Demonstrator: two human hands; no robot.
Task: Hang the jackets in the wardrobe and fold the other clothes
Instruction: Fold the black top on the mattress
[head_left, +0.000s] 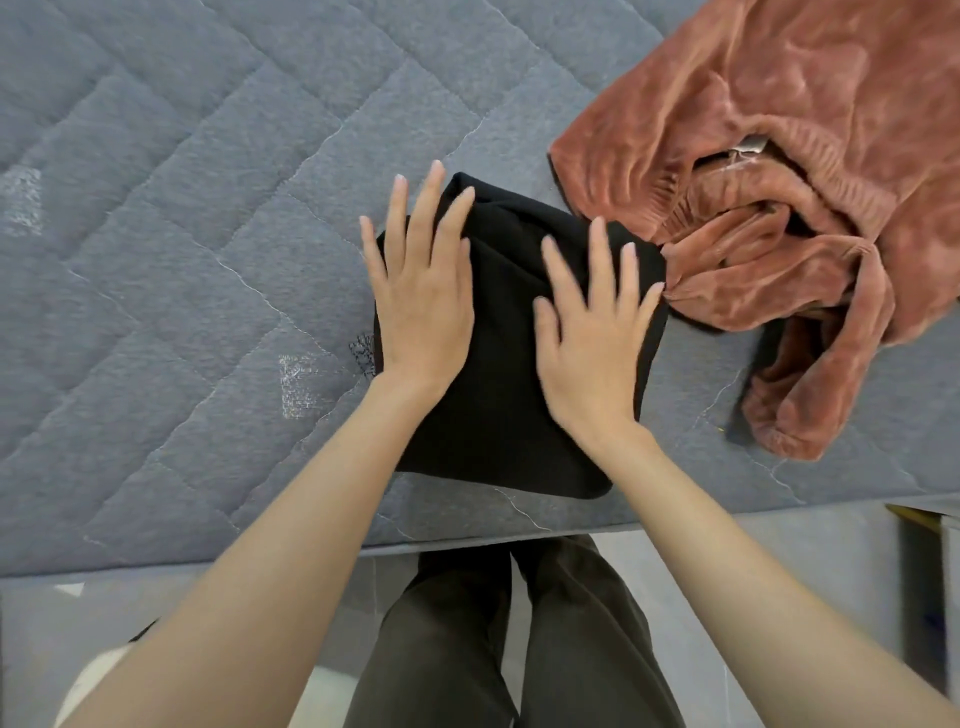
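Grey quilted mattress (182, 234); crumpled rust velour garment (779, 130) at far right, cut off by the frame, kind unclear. It touches the far-right corner of the folded black garment (498, 415), which lies by the mattress's near edge, long axis running away from the person. Left hand (421, 306) and right hand (592, 343) press flat on it, fingers spread; the right is nearer the velour.

Black garment (498, 415): folded into a compact rectangle, lying flat on the mattress (182, 208) near its front edge, with a few creases at the far end. Rust velour garment (779, 130): unfolded, crumpled heap, ribbed band and label showing. It lies just right of the black one, touching its far right corner.
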